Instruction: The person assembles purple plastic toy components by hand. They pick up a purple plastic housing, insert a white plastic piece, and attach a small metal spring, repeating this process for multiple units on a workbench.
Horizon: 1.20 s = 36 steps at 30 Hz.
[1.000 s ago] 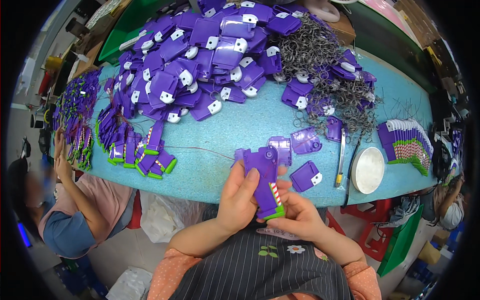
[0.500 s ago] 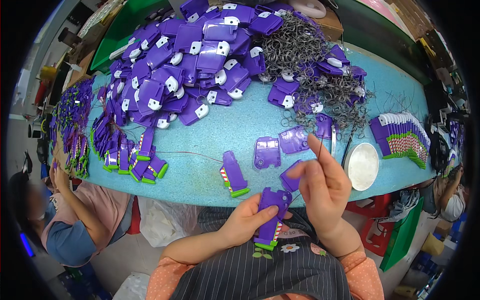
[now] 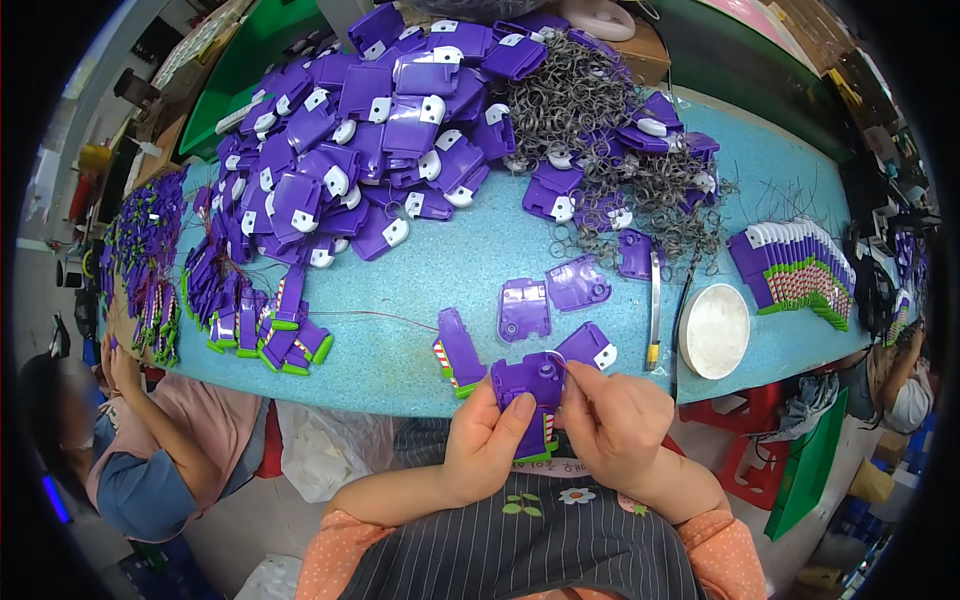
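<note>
My left hand (image 3: 482, 445) is closed around a flat purple plastic part (image 3: 525, 375) with a green end and a red-and-white striped edge, held just off the table's near edge. The thumb presses on its face. At the part's upper right corner, my right hand (image 3: 622, 420) pinches a thin wire (image 3: 572, 366), which curves beside a round post. Its far end is hidden by the fingers. Beyond the hands lie a purple piece with a white corner (image 3: 588, 346) and two purple shells (image 3: 524, 310). Another striped purple part (image 3: 459, 345) rests to the left, a thin red wire running leftward beside it.
A large heap of purple and white shells (image 3: 365, 150) covers the back, beside piled grey rings (image 3: 570, 95). At right stand a white bowl (image 3: 714, 330), a cutter knife (image 3: 654, 310) and a row of striped parts (image 3: 800, 265). A co-worker (image 3: 165, 430) sits at left.
My right hand has come down and left from its raised position to the part's upper corner, bringing the wire. The held part has moved slightly up, more turned toward the view.
</note>
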Each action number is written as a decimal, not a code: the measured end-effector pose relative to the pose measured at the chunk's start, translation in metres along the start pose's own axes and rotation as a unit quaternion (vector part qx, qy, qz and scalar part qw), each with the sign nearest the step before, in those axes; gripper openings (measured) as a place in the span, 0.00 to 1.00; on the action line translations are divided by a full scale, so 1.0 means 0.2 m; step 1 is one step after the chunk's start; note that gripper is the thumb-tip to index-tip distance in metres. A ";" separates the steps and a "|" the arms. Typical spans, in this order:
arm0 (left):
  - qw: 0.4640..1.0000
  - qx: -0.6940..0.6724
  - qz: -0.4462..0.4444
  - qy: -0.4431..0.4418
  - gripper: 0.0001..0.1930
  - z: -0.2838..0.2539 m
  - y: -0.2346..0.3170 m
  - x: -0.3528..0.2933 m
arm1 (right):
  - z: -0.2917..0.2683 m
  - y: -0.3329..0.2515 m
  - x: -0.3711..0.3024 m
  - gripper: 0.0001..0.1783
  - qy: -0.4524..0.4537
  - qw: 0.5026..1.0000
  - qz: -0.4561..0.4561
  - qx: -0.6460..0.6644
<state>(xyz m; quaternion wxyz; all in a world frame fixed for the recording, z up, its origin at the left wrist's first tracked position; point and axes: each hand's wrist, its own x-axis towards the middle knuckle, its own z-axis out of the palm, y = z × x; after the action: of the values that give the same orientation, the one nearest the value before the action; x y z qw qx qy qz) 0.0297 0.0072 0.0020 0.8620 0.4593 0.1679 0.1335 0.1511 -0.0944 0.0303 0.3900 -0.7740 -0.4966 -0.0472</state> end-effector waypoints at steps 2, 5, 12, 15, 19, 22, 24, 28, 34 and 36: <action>1.000 0.014 0.008 0.000 0.16 0.00 -0.01 -0.01 | -0.01 -0.01 -0.01 0.12 -0.016 1.000 0.010 -0.004; 0.999 0.029 0.013 -0.001 0.16 0.00 -0.03 -0.02 | -0.02 0.00 -0.01 0.11 -0.028 1.000 0.014 -0.004; 0.999 0.042 0.001 -0.030 0.16 0.01 -0.03 -0.03 | -0.04 0.01 -0.03 0.07 -0.026 0.999 0.039 0.019; 0.998 0.051 0.000 -0.036 0.16 0.00 -0.03 -0.02 | -0.04 0.02 -0.03 0.07 -0.025 0.998 0.046 0.029; 0.997 0.063 -0.020 -0.040 0.16 -0.02 -0.04 -0.03 | -0.03 0.02 -0.02 0.07 -0.007 0.998 0.049 0.043; 0.999 0.029 -0.027 -0.026 0.16 -0.01 -0.03 -0.02 | 0.00 0.04 -0.03 0.07 0.001 0.998 0.048 0.040; 0.999 0.021 -0.024 -0.016 0.15 -0.01 -0.03 -0.02 | 0.01 0.05 -0.03 0.08 0.018 0.999 0.031 0.022; 0.998 0.037 -0.037 -0.032 0.15 -0.02 -0.03 -0.02 | 0.03 0.06 -0.04 0.08 0.044 0.999 0.016 0.014; 0.989 0.149 -0.010 -0.017 0.14 -0.04 -0.04 -0.03 | 0.01 0.06 -0.05 0.08 0.026 0.999 0.026 0.037; 0.978 0.209 0.013 -0.014 0.13 -0.03 -0.03 -0.03 | 0.00 0.06 -0.05 0.08 0.022 0.998 0.030 0.045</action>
<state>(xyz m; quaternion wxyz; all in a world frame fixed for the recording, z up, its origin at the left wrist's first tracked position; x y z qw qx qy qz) 0.0221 0.0057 -0.0049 0.7472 0.6335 0.1742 0.1003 0.1549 -0.1044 0.0188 0.4364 -0.7692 -0.4659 -0.0306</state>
